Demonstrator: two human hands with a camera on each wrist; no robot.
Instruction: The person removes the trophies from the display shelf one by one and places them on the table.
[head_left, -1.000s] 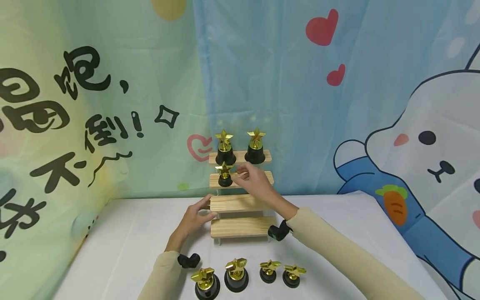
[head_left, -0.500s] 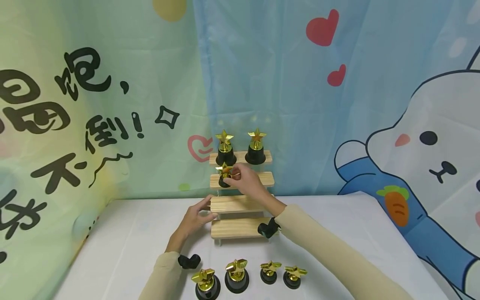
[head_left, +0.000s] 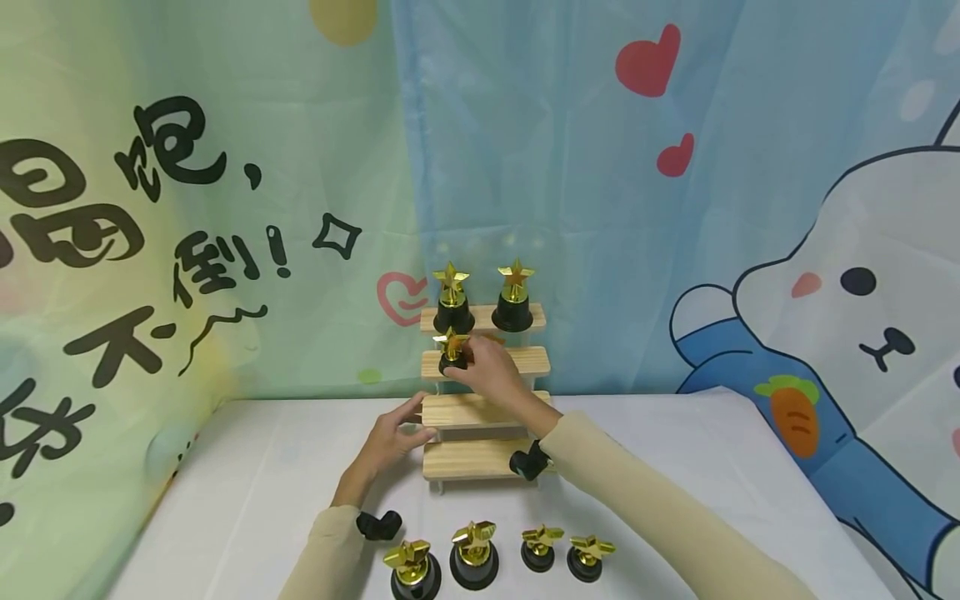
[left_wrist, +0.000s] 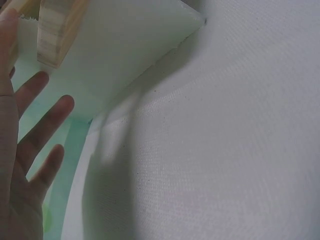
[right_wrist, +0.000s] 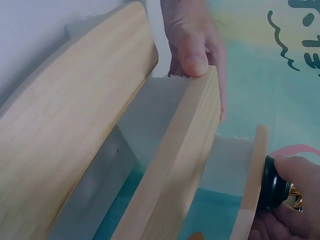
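Note:
A small gold star trophy [head_left: 452, 345] with a black base stands at the left end of the second shelf from the top. My right hand [head_left: 491, 372] pinches its base from the right. In the right wrist view, the thumb and fingers hold that black base [right_wrist: 274, 184] right at the shelf's face. My left hand [head_left: 392, 435] grips the left side of the tiered wooden stand [head_left: 461, 411], its thumb [right_wrist: 194, 62] pressed on a shelf end. Its other fingers [left_wrist: 50, 125] spread loosely beside the white side panel [left_wrist: 125, 55].
Two larger star trophies, left [head_left: 453, 304] and right [head_left: 513, 302], stand on the top shelf. On the white table [head_left: 225, 492] in front are two larger trophies [head_left: 475, 560] and two smaller ones [head_left: 585, 560]. A printed curtain [head_left: 525, 150] hangs close behind the stand.
My right hand has moved left and closed on the small trophy on the second shelf, where it earlier hovered beside it. The left hand stays on the stand.

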